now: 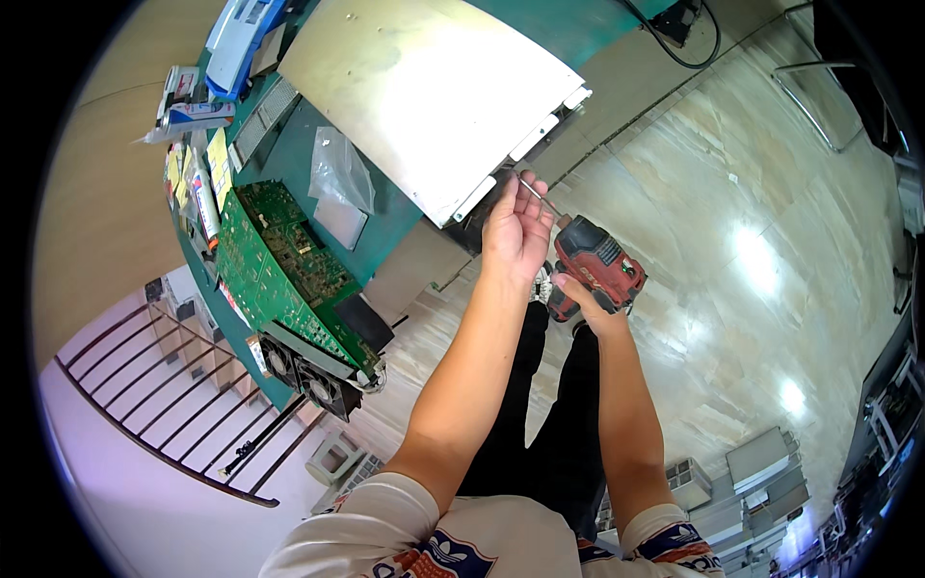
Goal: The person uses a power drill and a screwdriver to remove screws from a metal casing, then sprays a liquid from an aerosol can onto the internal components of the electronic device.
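My right hand [590, 301] grips a red and black cordless drill [599, 258] by its handle. The long thin bit [541, 196] points up and left at the edge of a large pale metal case [434, 87]. Beside the bit's tip, my left hand [518, 229] is raised palm up with its fingers curled against the case's near edge. A dark part [470, 231] shows under that edge, partly covered by my left hand. What the left fingers hold, if anything, is hidden, and so is the spot where the bit ends.
On the green-topped table [385, 236], a green circuit board [279, 270] with black fans [306, 378] sits left. Nearby are a clear plastic bag [339, 169], a tube [204, 204] and a blue case [239, 43]. A railing [173, 414] stands lower left; grey boxes [761, 462] lower right.
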`<act>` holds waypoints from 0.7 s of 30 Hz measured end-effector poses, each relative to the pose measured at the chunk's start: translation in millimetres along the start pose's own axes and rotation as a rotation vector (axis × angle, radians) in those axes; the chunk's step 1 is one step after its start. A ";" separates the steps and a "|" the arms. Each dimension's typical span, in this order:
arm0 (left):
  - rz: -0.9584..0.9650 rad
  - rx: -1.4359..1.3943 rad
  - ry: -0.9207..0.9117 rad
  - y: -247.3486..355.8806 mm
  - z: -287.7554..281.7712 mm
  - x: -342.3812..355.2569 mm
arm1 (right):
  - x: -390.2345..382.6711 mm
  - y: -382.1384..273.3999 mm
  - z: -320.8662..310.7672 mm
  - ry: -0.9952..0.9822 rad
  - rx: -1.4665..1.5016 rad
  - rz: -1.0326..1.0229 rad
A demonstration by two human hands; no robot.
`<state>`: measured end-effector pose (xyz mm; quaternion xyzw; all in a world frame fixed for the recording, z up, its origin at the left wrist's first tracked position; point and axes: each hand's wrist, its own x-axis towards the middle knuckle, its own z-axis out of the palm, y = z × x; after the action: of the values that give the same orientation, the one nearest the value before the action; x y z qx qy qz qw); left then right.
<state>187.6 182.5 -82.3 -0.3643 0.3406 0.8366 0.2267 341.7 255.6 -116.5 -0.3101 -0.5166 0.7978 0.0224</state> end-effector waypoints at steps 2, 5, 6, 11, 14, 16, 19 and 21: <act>0.015 0.024 -0.038 -1.1 -2.6 4.4 | 2.0 0.6 -1.4 0.004 0.000 -0.033; 0.029 0.043 -0.062 1.4 -6.3 7.2 | 4.7 -1.4 -6.1 -0.020 -0.040 -0.015; 0.032 0.047 -0.067 1.6 -6.2 7.6 | 5.1 -2.3 -8.4 -0.030 -0.062 0.003; 0.022 0.024 -0.067 3.4 -2.6 4.2 | 6.9 -9.5 -17.4 -0.082 -0.404 -0.207; 0.002 -0.002 -0.064 4.5 1.4 1.0 | 13.7 -10.8 -21.0 -0.074 -0.632 -0.522; 0.005 -0.007 -0.071 4.3 1.7 1.1 | 15.0 -11.6 -21.7 -0.068 -0.646 -0.564; 0.028 -0.022 -0.035 2.0 -1.9 5.9 | 13.2 -7.0 -22.0 -0.067 -0.404 -0.277; 0.037 -0.007 -0.026 0.3 0.9 0.8 | 12.1 -8.9 -11.9 -0.052 -0.145 -0.086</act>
<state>186.6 183.1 -82.3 -0.3478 0.3412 0.8466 0.2141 335.5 273.6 -118.0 -0.2676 -0.5862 0.7645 0.0204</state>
